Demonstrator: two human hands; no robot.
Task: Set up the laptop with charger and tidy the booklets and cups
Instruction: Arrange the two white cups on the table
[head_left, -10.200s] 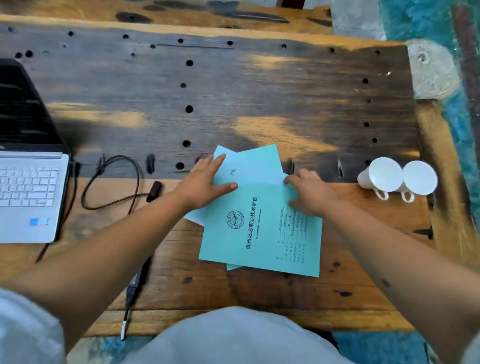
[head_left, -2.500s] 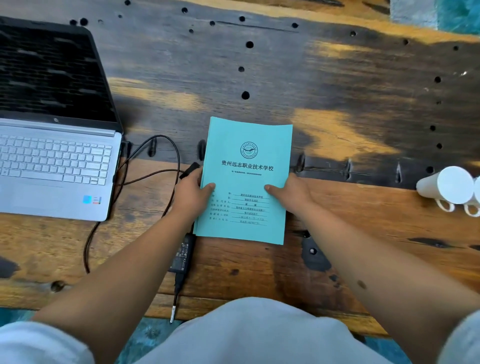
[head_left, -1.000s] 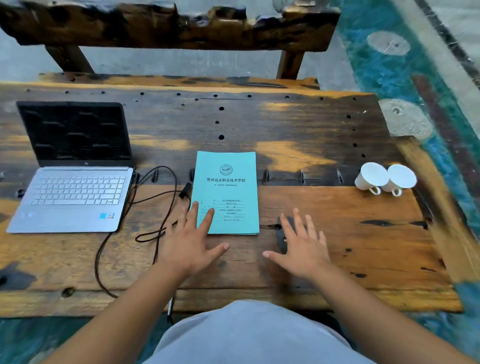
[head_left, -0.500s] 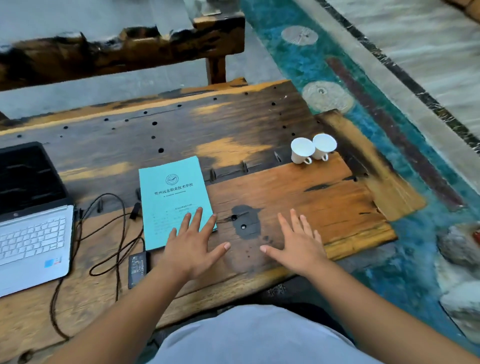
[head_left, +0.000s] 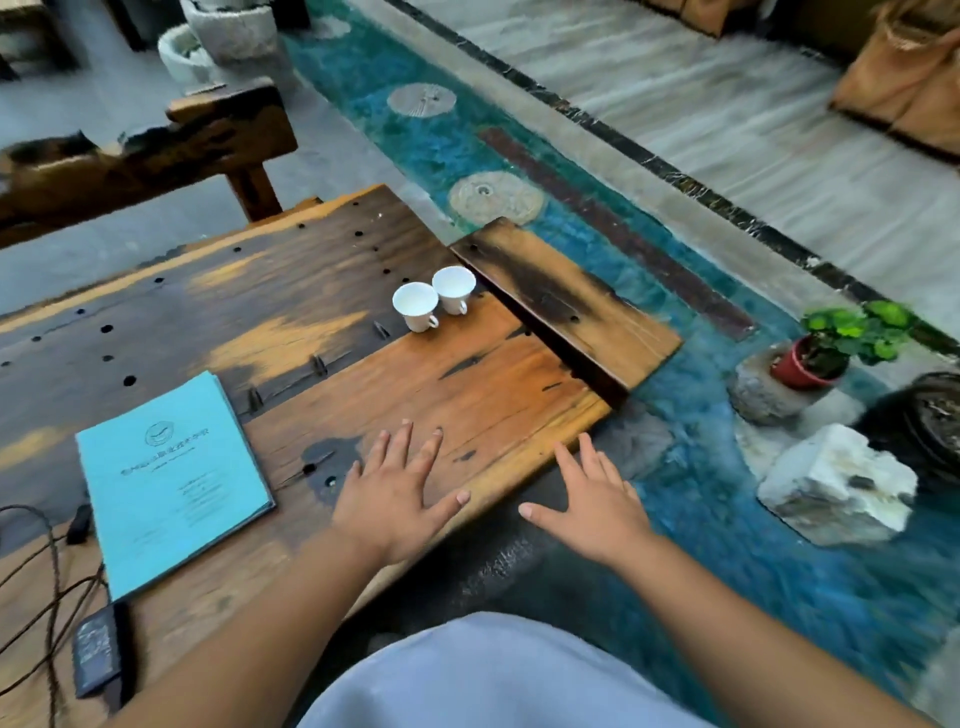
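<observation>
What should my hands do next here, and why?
Probably reach the right hand forward to the two white cups at the far side of the table. The booklets already lie squared in one stack, both hands are open and hold nothing, and the cups sit untouched, side by side.

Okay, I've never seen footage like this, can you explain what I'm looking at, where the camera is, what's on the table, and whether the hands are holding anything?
This is no machine: a person wears a wide-angle camera on the head, looking forward and down at their own arms. The left hand is spread flat over the wooden table; the right hand is spread beyond its edge. Neither holds anything. On the table lie a stack of turquoise booklets, two white cups side by side, and at the near left a black charger brick with its cable. A potted plant stands on rocks at the right.
</observation>
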